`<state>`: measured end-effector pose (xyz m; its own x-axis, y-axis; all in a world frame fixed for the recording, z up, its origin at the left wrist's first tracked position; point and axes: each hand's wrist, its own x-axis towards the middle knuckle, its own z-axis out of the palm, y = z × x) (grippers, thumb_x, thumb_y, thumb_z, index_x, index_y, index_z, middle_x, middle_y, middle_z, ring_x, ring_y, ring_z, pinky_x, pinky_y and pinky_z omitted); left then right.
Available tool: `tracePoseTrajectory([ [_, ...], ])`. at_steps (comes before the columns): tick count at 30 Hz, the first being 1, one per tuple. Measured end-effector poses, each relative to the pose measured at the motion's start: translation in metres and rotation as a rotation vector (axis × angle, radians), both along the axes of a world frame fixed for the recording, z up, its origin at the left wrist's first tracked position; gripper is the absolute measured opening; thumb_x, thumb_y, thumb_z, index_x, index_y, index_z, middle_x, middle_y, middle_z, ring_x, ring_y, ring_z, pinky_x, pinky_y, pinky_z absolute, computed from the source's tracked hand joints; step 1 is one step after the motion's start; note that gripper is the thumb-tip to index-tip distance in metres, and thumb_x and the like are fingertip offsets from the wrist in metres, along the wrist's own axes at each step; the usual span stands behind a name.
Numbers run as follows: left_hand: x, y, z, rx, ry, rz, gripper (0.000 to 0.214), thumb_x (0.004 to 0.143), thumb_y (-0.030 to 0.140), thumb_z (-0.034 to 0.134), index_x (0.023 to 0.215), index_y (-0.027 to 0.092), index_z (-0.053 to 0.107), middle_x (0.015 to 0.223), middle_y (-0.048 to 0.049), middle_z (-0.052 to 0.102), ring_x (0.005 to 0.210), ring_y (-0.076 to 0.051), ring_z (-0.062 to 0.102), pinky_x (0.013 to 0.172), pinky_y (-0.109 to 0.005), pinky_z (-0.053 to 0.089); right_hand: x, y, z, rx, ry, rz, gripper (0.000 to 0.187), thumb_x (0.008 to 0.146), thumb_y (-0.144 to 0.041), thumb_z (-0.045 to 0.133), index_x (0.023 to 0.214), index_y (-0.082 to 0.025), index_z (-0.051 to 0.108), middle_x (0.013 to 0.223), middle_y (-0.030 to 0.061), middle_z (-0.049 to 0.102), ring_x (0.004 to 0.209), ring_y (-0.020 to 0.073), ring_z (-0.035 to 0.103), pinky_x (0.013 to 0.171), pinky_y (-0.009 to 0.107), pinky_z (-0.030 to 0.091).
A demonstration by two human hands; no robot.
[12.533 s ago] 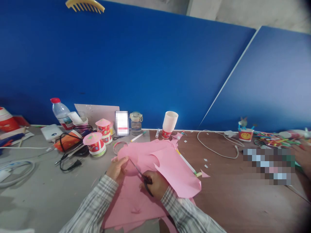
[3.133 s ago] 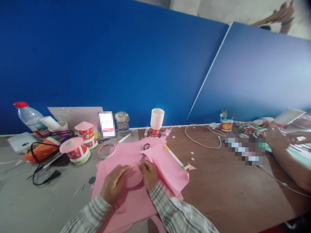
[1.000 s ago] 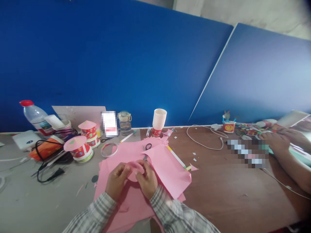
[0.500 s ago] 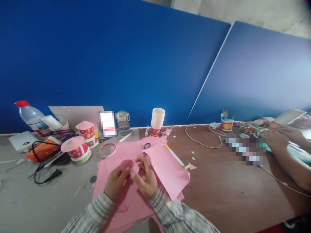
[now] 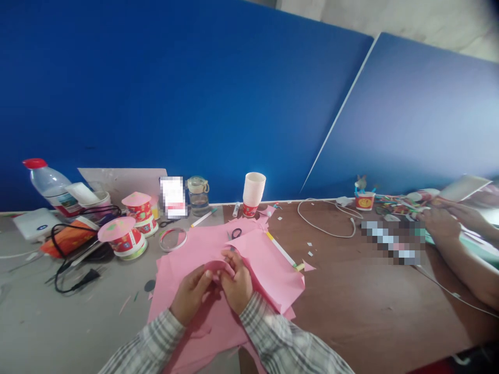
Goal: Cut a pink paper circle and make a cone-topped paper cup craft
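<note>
backdrop: blue partition panels (image 5: 195, 104) | above: pale wall (image 5: 390, 21) | surface: table (image 5: 370, 311), grey left, brown wood right

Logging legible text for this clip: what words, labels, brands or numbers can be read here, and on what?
Nothing can be read.
Clear plastic bottle with red cap: label too blurred.
Red printed paper cup under a pink paper cone: print too small.
Upright white card: pixelated out.

One head-worn view is aimed forward and down at the table (image 5: 374, 317). The left hand (image 5: 191, 296) and right hand (image 5: 236, 284) are framed close.
</note>
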<state>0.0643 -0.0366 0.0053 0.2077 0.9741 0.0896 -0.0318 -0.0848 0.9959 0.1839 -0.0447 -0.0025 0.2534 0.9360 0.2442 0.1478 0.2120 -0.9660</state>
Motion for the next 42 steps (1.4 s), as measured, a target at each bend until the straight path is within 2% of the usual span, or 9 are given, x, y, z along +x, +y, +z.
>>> tracePoseTrajectory([
  [6, -0.011, 0.006, 0.005, 0.28, 0.308, 0.182, 0.011, 0.064, 0.028, 0.05, 0.064, 0.021, 0.058, 0.06, -0.0027, 0.059, 0.058, -0.021, 0.054, 0.053, -0.034, 0.046, 0.003, -0.001, -0.008, 0.024, -0.071, 0.128, 0.049, 0.06, -0.006, 0.049, 0.105, -0.023, 0.056, 0.063, -0.0068, 0.053, 0.052, 0.0117, 0.052, 0.052, 0.019, 0.046],
  [12, -0.02, 0.011, 0.004, 0.362, 0.578, 0.228, 0.019, 0.063, 0.035, 0.047, 0.05, 0.022, 0.046, 0.041, 0.0056, 0.044, 0.039, -0.016, 0.043, 0.037, -0.028, 0.035, 0.006, 0.004, -0.008, 0.072, -0.113, 0.043, 0.042, 0.064, -0.008, 0.053, 0.103, -0.022, 0.057, 0.064, -0.0065, 0.053, 0.051, 0.011, 0.051, 0.05, 0.017, 0.044],
  [28, -0.033, 0.024, -0.002, 0.425, 0.619, 0.222, 0.027, 0.066, 0.036, 0.036, 0.043, 0.024, 0.033, 0.038, 0.0064, 0.032, 0.038, -0.016, 0.038, 0.038, -0.028, 0.032, 0.012, 0.017, -0.011, 0.035, -0.194, 0.031, 0.041, 0.063, -0.012, 0.06, 0.102, -0.023, 0.059, 0.075, -0.0032, 0.056, 0.059, 0.0138, 0.053, 0.061, 0.024, 0.048],
  [31, -0.035, 0.028, -0.006, 0.446, 0.675, 0.249, 0.026, 0.063, 0.033, 0.038, 0.04, 0.024, 0.031, 0.036, 0.0063, 0.032, 0.036, -0.016, 0.038, 0.037, -0.029, 0.029, 0.012, 0.001, 0.004, 0.062, -0.214, 0.033, 0.047, 0.063, -0.014, 0.061, 0.108, -0.026, 0.055, 0.09, 0.0, 0.056, 0.06, 0.0133, 0.052, 0.062, 0.026, 0.048],
  [34, -0.036, 0.031, -0.012, 0.47, 0.739, 0.262, 0.024, 0.058, 0.029, 0.041, 0.038, 0.024, 0.03, 0.035, 0.0054, 0.034, 0.037, -0.017, 0.039, 0.039, -0.03, 0.027, 0.018, -0.033, 0.033, 0.005, -0.228, 0.135, 0.045, 0.063, -0.015, 0.062, 0.107, -0.024, 0.057, 0.084, -0.0009, 0.058, 0.053, 0.0108, 0.05, 0.058, 0.024, 0.046],
  [36, -0.037, 0.032, -0.016, 0.471, 0.781, 0.267, 0.022, 0.056, 0.027, 0.042, 0.037, 0.024, 0.032, 0.035, 0.0047, 0.037, 0.038, -0.017, 0.041, 0.041, -0.031, 0.028, 0.03, -0.055, 0.054, -0.14, -0.166, 0.341, 0.025, 0.066, -0.02, 0.06, 0.09, -0.022, 0.064, 0.076, -0.0014, 0.06, 0.046, 0.0079, 0.046, 0.047, 0.02, 0.04],
  [38, -0.037, 0.032, -0.018, 0.469, 0.819, 0.27, 0.02, 0.056, 0.026, 0.043, 0.038, 0.024, 0.035, 0.035, 0.004, 0.041, 0.04, -0.018, 0.043, 0.044, -0.032, 0.03, 0.05, -0.067, 0.07, -0.304, -0.079, 0.451, 0.021, 0.069, -0.029, 0.056, 0.086, -0.02, 0.065, 0.06, -0.0022, 0.061, 0.038, 0.0073, 0.039, 0.039, 0.018, 0.035],
  [40, -0.036, 0.031, -0.019, 0.467, 0.853, 0.277, 0.019, 0.056, 0.026, 0.044, 0.038, 0.024, 0.037, 0.036, 0.0034, 0.044, 0.042, -0.019, 0.045, 0.047, -0.033, 0.031, 0.078, -0.064, 0.077, -0.326, -0.126, 0.378, 0.022, 0.068, -0.033, 0.057, 0.082, -0.018, 0.066, 0.053, -0.0021, 0.061, 0.035, 0.0074, 0.038, 0.036, 0.018, 0.033],
  [42, -0.036, 0.03, -0.018, 0.463, 0.888, 0.293, 0.019, 0.056, 0.026, 0.045, 0.038, 0.024, 0.038, 0.036, 0.003, 0.045, 0.043, -0.02, 0.046, 0.051, -0.034, 0.033, 0.107, -0.047, 0.075, -0.25, -0.315, 0.048, 0.019, 0.069, -0.032, 0.056, 0.075, -0.018, 0.067, 0.05, -0.0018, 0.061, 0.036, 0.0091, 0.043, 0.037, 0.019, 0.035],
])
